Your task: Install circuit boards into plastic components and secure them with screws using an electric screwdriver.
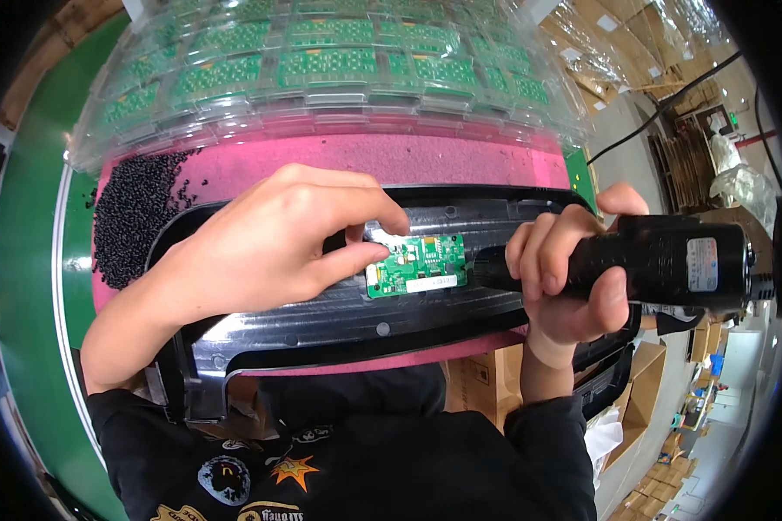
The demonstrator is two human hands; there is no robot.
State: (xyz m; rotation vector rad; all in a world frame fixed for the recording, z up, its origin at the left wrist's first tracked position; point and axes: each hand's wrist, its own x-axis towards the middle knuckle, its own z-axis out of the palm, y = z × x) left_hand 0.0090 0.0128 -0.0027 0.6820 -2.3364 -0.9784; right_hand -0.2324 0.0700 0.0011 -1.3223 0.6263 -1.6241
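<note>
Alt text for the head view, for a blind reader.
The right hand grips a black electric screwdriver, its nose at the right end of a green circuit board; the left hand is at the board's left end. The board lies in a black plastic housing on a pink mat.

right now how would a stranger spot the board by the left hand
A long black plastic shell lies across the pink mat. Near its middle, between the left hand and the black tool in the right hand, sits a green circuit board. Unlike those in the clear trays, it lies alone in the shell.
</note>
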